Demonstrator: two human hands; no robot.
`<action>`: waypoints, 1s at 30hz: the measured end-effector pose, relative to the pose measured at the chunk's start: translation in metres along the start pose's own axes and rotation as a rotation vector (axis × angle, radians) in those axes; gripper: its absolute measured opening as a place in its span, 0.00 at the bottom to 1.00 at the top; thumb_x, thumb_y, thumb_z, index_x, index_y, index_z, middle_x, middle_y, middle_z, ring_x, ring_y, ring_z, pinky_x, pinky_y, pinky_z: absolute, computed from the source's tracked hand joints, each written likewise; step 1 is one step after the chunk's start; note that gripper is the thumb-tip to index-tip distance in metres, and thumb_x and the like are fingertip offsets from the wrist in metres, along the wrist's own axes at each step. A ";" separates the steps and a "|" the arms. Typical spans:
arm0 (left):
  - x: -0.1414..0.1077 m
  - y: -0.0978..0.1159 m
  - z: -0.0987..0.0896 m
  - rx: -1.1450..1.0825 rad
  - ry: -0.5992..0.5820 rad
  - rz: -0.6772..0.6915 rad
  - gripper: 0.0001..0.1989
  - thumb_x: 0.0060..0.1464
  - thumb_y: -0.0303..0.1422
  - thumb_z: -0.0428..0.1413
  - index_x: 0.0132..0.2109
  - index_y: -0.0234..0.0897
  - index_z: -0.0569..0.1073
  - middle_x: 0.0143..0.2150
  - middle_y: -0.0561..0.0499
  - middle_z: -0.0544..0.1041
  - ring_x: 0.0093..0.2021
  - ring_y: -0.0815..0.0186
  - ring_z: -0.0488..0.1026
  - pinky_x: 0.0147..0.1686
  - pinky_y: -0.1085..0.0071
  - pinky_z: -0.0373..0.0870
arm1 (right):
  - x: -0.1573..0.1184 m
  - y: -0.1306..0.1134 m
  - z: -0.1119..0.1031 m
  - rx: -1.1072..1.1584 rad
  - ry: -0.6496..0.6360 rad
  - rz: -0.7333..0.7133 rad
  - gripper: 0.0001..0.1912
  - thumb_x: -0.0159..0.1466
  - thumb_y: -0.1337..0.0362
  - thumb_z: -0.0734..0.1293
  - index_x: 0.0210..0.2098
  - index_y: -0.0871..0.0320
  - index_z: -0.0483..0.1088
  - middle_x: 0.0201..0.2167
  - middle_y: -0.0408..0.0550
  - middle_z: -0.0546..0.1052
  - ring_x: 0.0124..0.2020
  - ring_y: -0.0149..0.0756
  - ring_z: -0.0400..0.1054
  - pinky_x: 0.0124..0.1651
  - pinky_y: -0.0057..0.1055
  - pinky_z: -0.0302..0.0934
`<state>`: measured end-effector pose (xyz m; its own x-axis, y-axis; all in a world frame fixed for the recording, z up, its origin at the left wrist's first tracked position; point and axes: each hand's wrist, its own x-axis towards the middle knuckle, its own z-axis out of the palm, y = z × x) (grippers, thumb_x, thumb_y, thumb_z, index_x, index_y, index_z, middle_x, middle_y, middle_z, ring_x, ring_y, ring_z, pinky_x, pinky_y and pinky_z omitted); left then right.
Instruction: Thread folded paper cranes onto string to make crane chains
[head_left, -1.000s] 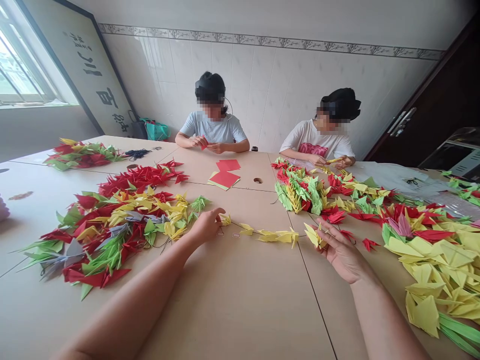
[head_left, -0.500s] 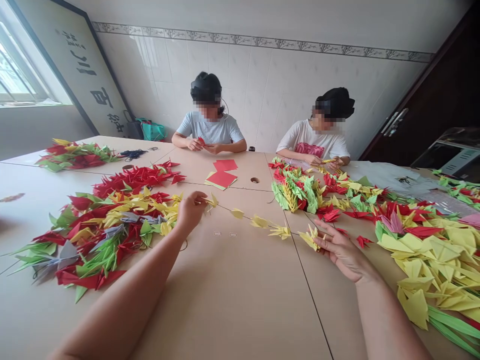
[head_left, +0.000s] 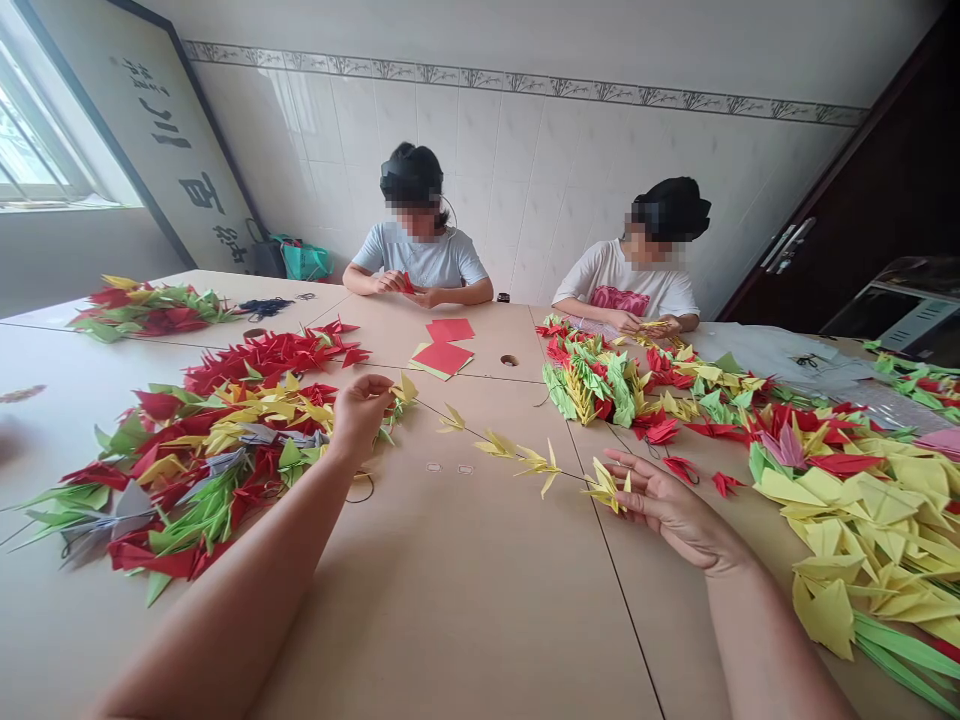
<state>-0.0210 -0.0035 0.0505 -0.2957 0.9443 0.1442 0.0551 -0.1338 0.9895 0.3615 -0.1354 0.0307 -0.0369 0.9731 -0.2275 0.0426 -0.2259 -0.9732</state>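
A dark string [head_left: 430, 407] strung with yellow folded-paper cranes [head_left: 496, 444] stretches between my two hands above the table. My left hand [head_left: 363, 412] pinches its left end beside a yellow crane, with a bit of green paper just below. On the right, my right hand [head_left: 660, 503] has its thumb and fingers around the yellow crane [head_left: 604, 487] at that end of the strand. Left of my left hand lies a heap of red, yellow, green and grey cranes [head_left: 217, 440]. Many yellow cranes [head_left: 862, 520] are piled to the right of my right hand.
Across the table [head_left: 465, 600] sit two people, one with a red paper piece [head_left: 408, 284] in hand, the other with yellow paper. Red paper squares [head_left: 444, 357] lie mid-table near a round hole [head_left: 509, 361]. More crane strands [head_left: 592, 375] lie at right and far left.
Both hands have moved left with the strand, my left hand slightly upward too. The cranes on the string have shifted left and turned a little.
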 end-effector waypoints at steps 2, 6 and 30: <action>-0.003 0.002 0.003 -0.030 -0.048 -0.030 0.13 0.36 0.34 0.58 0.32 0.34 0.70 0.25 0.54 0.71 0.23 0.73 0.68 0.24 0.75 0.66 | 0.003 0.001 0.008 0.026 0.020 -0.039 0.32 0.50 0.57 0.74 0.53 0.50 0.65 0.50 0.50 0.72 0.43 0.38 0.70 0.44 0.36 0.65; -0.022 0.008 0.015 -0.080 -0.379 -0.148 0.16 0.39 0.36 0.60 0.37 0.35 0.70 0.26 0.53 0.72 0.23 0.72 0.69 0.24 0.75 0.66 | 0.010 0.002 0.032 0.045 0.105 -0.124 0.28 0.49 0.55 0.75 0.48 0.51 0.67 0.47 0.49 0.73 0.49 0.40 0.66 0.48 0.36 0.63; -0.107 -0.010 0.064 0.082 -1.126 -0.241 0.18 0.45 0.31 0.57 0.46 0.36 0.71 0.25 0.57 0.66 0.22 0.75 0.58 0.20 0.77 0.51 | -0.009 -0.006 0.100 -0.045 -0.223 -0.247 0.19 0.56 0.59 0.71 0.47 0.52 0.70 0.48 0.49 0.75 0.51 0.41 0.68 0.53 0.39 0.64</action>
<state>0.0711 -0.0840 0.0246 0.7090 0.6813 -0.1822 0.1873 0.0672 0.9800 0.2615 -0.1474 0.0352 -0.2694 0.9630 0.0091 0.0488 0.0231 -0.9985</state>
